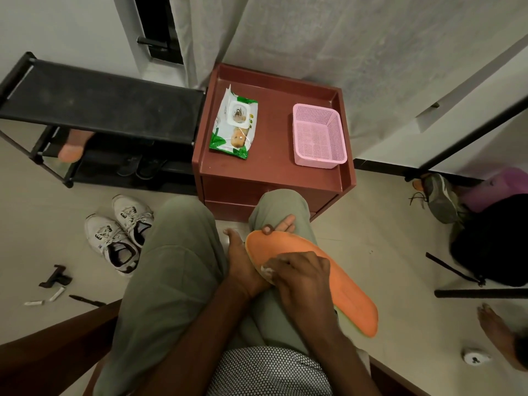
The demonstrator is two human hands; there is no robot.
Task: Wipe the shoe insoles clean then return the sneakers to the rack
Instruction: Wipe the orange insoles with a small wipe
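Observation:
An orange insole (347, 292) lies across my right thigh. My left hand (245, 264) holds it from underneath near its toe end, with the thumb and fingertips wrapped over the far edge. My right hand (300, 274) presses a crumpled white wipe (268, 272) against the insole's left edge. A pair of white sneakers (120, 232) stands on the floor to my left. The black shoe rack (94, 104) is at the far left, and a second orange insole (73, 148) pokes out from its lower shelf.
A brown bedside cabinet (274, 167) stands straight ahead with a green pack of wet wipes (234, 124) and a pink plastic basket (318, 135) on it. Small tools (54, 278) lie on the floor at left. A black bag (491, 247), another shoe (440, 198) and someone's bare foot (497, 330) are at right.

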